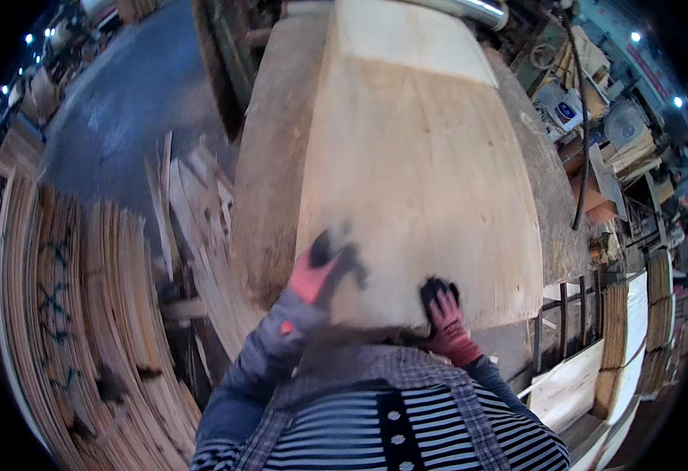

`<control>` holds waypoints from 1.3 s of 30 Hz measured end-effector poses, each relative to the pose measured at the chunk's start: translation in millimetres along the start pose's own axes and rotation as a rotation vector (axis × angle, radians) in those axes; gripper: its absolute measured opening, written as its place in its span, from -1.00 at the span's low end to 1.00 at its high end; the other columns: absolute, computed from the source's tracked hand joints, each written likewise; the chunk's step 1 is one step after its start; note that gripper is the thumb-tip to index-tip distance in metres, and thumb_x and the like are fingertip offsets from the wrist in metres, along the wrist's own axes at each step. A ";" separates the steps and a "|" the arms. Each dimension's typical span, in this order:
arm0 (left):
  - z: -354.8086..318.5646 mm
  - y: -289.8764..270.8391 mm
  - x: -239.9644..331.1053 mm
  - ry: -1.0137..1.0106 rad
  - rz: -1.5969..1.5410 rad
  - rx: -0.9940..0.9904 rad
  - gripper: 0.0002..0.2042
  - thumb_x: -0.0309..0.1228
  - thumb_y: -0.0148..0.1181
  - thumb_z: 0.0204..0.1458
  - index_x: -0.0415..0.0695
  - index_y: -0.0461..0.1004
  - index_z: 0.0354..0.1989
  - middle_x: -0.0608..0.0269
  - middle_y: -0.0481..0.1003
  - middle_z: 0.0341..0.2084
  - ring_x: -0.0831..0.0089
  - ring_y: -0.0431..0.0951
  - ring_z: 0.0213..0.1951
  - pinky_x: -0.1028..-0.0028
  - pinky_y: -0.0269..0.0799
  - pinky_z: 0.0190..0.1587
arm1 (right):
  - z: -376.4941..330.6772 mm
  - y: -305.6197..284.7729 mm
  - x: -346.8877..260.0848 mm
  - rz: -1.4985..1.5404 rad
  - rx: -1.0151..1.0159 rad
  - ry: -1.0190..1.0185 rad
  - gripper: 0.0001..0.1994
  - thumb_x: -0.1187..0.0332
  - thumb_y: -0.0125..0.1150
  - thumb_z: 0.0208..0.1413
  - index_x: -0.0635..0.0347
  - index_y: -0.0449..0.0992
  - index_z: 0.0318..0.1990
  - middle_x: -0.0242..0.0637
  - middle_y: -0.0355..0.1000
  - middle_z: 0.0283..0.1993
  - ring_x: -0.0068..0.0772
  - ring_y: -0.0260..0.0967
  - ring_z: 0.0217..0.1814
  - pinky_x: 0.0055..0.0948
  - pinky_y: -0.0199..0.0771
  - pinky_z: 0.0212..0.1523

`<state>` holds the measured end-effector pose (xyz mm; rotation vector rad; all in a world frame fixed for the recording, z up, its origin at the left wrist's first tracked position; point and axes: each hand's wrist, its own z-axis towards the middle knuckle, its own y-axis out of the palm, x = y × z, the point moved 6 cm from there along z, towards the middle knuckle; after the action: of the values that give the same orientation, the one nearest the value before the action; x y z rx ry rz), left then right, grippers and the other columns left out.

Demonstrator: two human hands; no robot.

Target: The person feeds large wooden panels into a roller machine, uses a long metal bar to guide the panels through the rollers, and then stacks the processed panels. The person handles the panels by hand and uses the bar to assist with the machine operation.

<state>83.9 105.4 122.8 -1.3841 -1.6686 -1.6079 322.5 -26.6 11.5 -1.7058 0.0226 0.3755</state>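
Right, so the sheet [422, 180] lies flat along the middle of the surface [269, 157], its long axis running away from the person, its near end square to the striped shirt [336, 439] and its far end pointing to the top of the view. A paler panel [407, 39] covers that far end; whether it's a separate piece, no telling. Over at the near left corner comes the left hand [312, 271], gloved in pink and black, blurred, reaching inward over the wood; its fingers are too smeared to say spread or together, touching or just above. And the right hand [446, 320] is at the near edge, fingers laid over the top face, slightly apart, pointing away; the thumb is unclear, so a pinch can't be told. Off left stands a tall stack [77, 314] of wood, scraps [203, 212] between it and the surface. Right side: a white bucket [568, 112], a dark hose [584, 149] and another stack [615, 330].
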 end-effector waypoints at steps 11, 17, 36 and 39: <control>-41.3 -37.2 -18.6 -0.007 -0.432 -0.451 -0.55 -0.20 -0.19 0.11 -0.26 0.13 0.09 0.10 0.38 -0.22 0.36 0.42 -0.22 0.51 0.35 -0.16 | -89.8 -148.6 -42.9 0.127 0.558 0.098 -0.52 0.12 -0.03 0.03 0.40 0.31 -0.05 0.04 0.31 -0.05 -0.02 0.27 0.00 -0.27 0.25 0.01; -6.1 -97.3 -123.0 -0.058 1.447 0.041 -0.34 -0.10 0.00 -0.07 -0.25 -0.01 0.15 -0.02 0.11 0.05 0.18 0.08 0.09 0.41 0.03 0.09 | -11.6 -170.3 -56.2 -0.024 0.465 0.021 -0.36 0.48 0.12 -0.58 0.21 0.34 -0.06 -0.07 0.30 -0.04 -0.03 0.27 -0.04 -0.21 0.28 -0.03; -4.7 -212.3 -172.2 -0.125 0.616 0.551 -0.64 -0.55 0.13 -0.11 -0.23 0.32 -0.07 0.18 0.42 -0.17 0.45 0.40 -0.12 0.48 0.32 -0.05 | 293.4 -138.9 57.1 -0.189 0.529 0.088 -0.35 0.09 0.16 -0.19 0.08 0.17 0.11 -0.13 0.08 0.15 -0.08 -0.05 0.22 -0.12 -0.18 0.21; -10.8 -184.6 -143.5 -0.080 0.835 0.528 -0.61 -0.55 0.15 -0.13 -0.22 0.31 -0.05 0.18 0.41 -0.16 0.47 0.41 -0.13 0.50 0.33 -0.08 | 224.0 -114.2 3.4 -0.076 0.403 -0.109 -0.29 0.02 0.10 -0.16 0.18 0.08 0.15 -0.08 0.03 0.18 -0.07 -0.13 0.25 -0.05 -0.29 0.24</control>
<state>-20.2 78.0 -85.1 -1.5483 -1.1601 -0.5998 299.2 210.1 93.0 -1.2827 -0.0436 0.3787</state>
